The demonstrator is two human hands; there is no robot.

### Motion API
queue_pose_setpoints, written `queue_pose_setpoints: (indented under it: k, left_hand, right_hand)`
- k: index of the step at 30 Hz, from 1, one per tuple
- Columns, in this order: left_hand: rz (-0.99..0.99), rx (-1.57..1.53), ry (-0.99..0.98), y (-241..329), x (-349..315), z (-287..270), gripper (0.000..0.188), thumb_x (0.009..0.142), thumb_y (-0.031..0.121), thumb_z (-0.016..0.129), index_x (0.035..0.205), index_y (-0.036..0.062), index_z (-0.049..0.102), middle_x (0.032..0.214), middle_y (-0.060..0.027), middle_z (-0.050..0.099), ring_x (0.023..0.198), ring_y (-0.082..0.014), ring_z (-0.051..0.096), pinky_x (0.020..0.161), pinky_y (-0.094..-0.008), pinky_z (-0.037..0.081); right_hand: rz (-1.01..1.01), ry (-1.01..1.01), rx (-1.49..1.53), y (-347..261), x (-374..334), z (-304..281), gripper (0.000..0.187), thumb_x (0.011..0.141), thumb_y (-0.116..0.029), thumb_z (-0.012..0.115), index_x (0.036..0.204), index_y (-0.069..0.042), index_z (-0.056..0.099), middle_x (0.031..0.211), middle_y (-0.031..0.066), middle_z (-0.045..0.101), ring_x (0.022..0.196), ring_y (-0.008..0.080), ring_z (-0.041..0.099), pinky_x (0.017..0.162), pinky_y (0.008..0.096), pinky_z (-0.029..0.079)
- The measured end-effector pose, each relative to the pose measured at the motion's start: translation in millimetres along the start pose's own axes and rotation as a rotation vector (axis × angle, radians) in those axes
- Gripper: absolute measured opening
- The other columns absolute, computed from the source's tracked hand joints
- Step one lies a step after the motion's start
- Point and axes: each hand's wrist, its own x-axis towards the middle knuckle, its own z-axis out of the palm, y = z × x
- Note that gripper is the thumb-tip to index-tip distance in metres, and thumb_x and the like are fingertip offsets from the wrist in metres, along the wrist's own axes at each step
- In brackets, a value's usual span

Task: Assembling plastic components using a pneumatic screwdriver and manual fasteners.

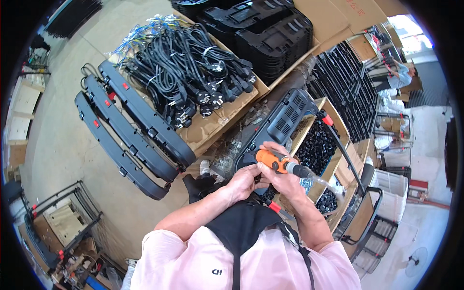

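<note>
Head view: right hand point(282, 176) wraps fingers around orange electric screwdriver point(276, 162), long axis level, tip pointing left onto black plastic panel point(285, 116); left hand point(244, 181) fingers pinch at the tip.

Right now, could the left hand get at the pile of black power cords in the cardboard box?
Probably yes, with a stretch. The left hand rests on the black housing beside the orange screwdriver; the power cords lie open-topped up and to its left, with nothing visible barring the way.
</note>
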Motion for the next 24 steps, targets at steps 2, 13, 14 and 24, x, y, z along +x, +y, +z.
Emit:
queue_pose_setpoints:
  k: [2, 13, 14, 24]
  left_hand:
    - [-0.029, 0.037, -0.003, -4, 1, 0, 0.026, 0.115, 0.018, 0.045, 0.125, 0.0022, 0.063, 0.106, -0.0092, 0.071, 0.093, -0.0210, 0.072, 0.085, -0.0362, 0.062]
    - [-0.020, 0.293, -0.121, -36, 78, 59, 0.048, 0.118, 0.037, 0.037, 0.141, -0.0006, 0.056, 0.129, -0.0120, 0.065, 0.123, -0.0235, 0.061, 0.112, -0.0418, 0.048]
    - [-0.024, 0.319, -0.139, -40, 90, 70, 0.051, 0.118, 0.039, 0.037, 0.143, -0.0011, 0.056, 0.130, -0.0121, 0.064, 0.125, -0.0235, 0.060, 0.112, -0.0418, 0.047]
    - [0.321, 1.484, -0.299, -69, 114, 110, 0.054, 0.115, 0.039, 0.044, 0.154, 0.0020, 0.049, 0.155, -0.0183, 0.055, 0.149, -0.0303, 0.048, 0.122, -0.0372, 0.036]
  right_hand:
    - [-0.051, 0.106, 0.031, -9, -9, -8, 0.051, 0.089, -0.002, 0.079, 0.136, 0.000, 0.061, 0.133, 0.0134, 0.070, 0.119, 0.0210, 0.068, 0.106, 0.0365, 0.054]
    - [0.370, 0.893, 0.511, 16, -219, -71, 0.068, 0.080, -0.007, 0.083, 0.140, 0.002, 0.054, 0.126, 0.0206, 0.073, 0.117, 0.0276, 0.070, 0.104, 0.0413, 0.055]
    - [0.381, 0.941, 0.520, 17, -237, -66, 0.068, 0.080, -0.007, 0.083, 0.140, 0.002, 0.054, 0.126, 0.0206, 0.073, 0.117, 0.0276, 0.070, 0.104, 0.0413, 0.055]
    - [0.521, 1.305, 0.742, 71, -372, -9, 0.073, 0.079, -0.007, 0.083, 0.143, 0.002, 0.051, 0.123, 0.0226, 0.071, 0.118, 0.0341, 0.070, 0.107, 0.0484, 0.054]
